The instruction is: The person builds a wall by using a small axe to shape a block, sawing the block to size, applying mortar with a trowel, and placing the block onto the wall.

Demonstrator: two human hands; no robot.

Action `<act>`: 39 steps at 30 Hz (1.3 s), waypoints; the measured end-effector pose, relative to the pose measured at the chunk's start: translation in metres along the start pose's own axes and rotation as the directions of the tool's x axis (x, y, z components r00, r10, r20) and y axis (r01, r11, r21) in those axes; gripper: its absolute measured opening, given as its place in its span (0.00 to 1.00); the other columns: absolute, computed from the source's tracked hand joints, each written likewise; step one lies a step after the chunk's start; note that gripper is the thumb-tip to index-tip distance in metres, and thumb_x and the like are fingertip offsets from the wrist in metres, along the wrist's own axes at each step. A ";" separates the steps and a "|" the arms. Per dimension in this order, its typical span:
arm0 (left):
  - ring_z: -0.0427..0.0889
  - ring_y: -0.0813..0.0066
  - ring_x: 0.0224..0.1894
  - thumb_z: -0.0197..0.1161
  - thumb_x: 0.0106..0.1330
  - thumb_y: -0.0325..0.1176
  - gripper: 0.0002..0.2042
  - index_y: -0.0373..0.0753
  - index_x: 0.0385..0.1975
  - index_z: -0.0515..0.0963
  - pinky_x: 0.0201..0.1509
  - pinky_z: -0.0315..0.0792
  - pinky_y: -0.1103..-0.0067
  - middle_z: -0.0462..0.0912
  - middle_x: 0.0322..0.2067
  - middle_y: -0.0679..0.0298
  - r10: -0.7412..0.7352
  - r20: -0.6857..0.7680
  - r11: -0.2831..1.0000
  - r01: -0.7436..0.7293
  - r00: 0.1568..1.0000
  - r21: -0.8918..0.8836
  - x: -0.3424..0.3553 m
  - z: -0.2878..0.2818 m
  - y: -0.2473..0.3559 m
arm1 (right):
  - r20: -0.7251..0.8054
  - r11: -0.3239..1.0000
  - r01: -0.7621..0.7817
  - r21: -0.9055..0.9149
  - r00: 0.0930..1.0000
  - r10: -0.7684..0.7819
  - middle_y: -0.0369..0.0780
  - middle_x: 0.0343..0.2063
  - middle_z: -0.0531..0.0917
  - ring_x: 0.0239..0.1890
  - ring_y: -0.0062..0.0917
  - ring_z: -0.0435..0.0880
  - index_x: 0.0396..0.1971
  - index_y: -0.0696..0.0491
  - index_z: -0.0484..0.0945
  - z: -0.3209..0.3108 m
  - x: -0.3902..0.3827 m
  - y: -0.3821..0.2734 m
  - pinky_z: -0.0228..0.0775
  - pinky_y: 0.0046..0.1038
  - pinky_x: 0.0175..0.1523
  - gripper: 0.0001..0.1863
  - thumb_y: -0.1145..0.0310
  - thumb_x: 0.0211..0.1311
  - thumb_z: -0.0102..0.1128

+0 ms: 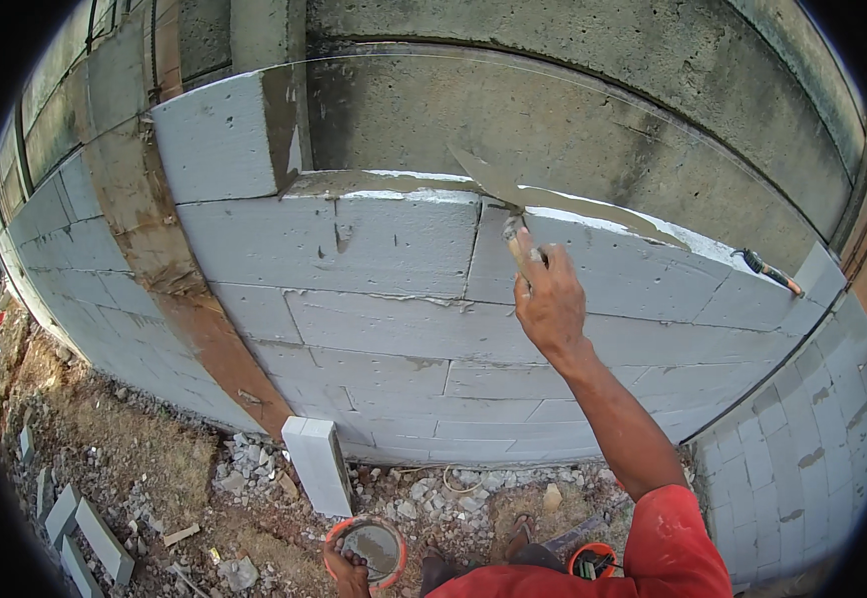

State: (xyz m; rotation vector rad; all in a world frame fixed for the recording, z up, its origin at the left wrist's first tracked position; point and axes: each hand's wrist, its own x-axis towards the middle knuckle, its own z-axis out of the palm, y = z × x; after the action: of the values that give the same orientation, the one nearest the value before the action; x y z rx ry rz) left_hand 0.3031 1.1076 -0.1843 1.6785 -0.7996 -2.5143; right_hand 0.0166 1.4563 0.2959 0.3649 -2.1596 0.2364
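My right hand (pixel 551 299) is closed around the handle of a trowel (pixel 485 173). The trowel's blade lies at the top edge of a light grey block wall (pixel 354 244). Wet mortar (pixel 613 213) is spread along that top edge on both sides of the blade. Low down, my left hand (pixel 349 570) grips the left rim of an orange-rimmed bucket (pixel 400 543), which holds grey mortar (pixel 374 546). One upper block (pixel 216 140) sits on the course at the left, with mortar on its right end.
A taut string line (pixel 513 60) runs above the wall. A tool with an orange handle (pixel 780 277) rests on the wall at right. A brown wooden board (pixel 194 289) leans at left. A loose block (pixel 318 466) stands below, near rubble and a small orange bucket (pixel 593 560) of tools.
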 end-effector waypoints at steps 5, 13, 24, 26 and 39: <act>0.51 0.80 0.14 0.49 0.66 0.53 0.21 0.46 0.45 0.79 0.24 0.49 0.76 0.54 0.15 0.75 0.014 -0.130 1.000 -0.014 0.991 0.000 -0.014 0.005 -0.004 | 0.032 0.997 0.063 -0.038 0.998 -0.062 0.44 0.39 0.71 0.41 0.36 0.78 0.63 0.52 0.73 0.027 -0.024 -0.015 0.79 0.33 0.37 0.31 0.80 0.55 0.60; 0.51 0.81 0.13 0.51 0.66 0.63 0.29 0.42 0.52 0.71 0.21 0.48 0.78 0.58 0.16 0.74 0.063 -0.070 0.997 -0.065 0.996 -0.030 -0.045 -0.003 0.003 | 0.270 0.935 -0.033 0.354 0.960 -0.068 0.47 0.37 0.78 0.32 0.40 0.81 0.58 0.54 0.77 -0.046 -0.098 -0.021 0.76 0.37 0.37 0.30 0.77 0.50 0.63; 0.57 0.83 0.14 0.41 0.62 0.79 0.50 0.31 0.60 0.67 0.21 0.53 0.83 0.73 0.21 0.68 0.176 0.368 0.982 -0.187 0.913 -0.006 -0.194 0.088 0.100 | 0.768 0.778 -0.089 0.622 0.264 -0.584 0.49 0.41 0.85 0.39 0.46 0.86 0.45 0.54 0.82 0.058 -0.257 -0.143 0.78 0.44 0.45 0.18 0.57 0.64 0.58; 0.58 0.83 0.13 0.41 0.62 0.80 0.48 0.32 0.55 0.71 0.20 0.54 0.83 0.75 0.21 0.67 0.196 0.386 0.977 -0.213 0.901 0.002 -0.214 0.096 0.107 | 0.748 0.767 -0.036 0.641 0.254 -0.613 0.49 0.40 0.85 0.37 0.46 0.86 0.44 0.55 0.83 0.070 -0.257 -0.173 0.78 0.44 0.44 0.16 0.59 0.65 0.57; 0.66 0.80 0.15 0.55 0.66 0.66 0.39 0.23 0.39 0.73 0.21 0.59 0.80 0.75 0.23 0.64 0.191 0.759 0.977 -0.194 0.623 -0.086 -0.324 0.215 0.202 | 0.818 0.729 -0.371 0.575 0.286 -0.500 0.42 0.27 0.84 0.25 0.31 0.85 0.37 0.57 0.86 0.015 -0.111 -0.102 0.75 0.34 0.26 0.16 0.57 0.65 0.64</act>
State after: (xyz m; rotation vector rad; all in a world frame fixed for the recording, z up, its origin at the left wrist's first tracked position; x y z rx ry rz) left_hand 0.2011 1.1113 0.2421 0.3740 -0.9289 -3.0123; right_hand 0.1007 1.3746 0.1999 1.3800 -3.2029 1.0508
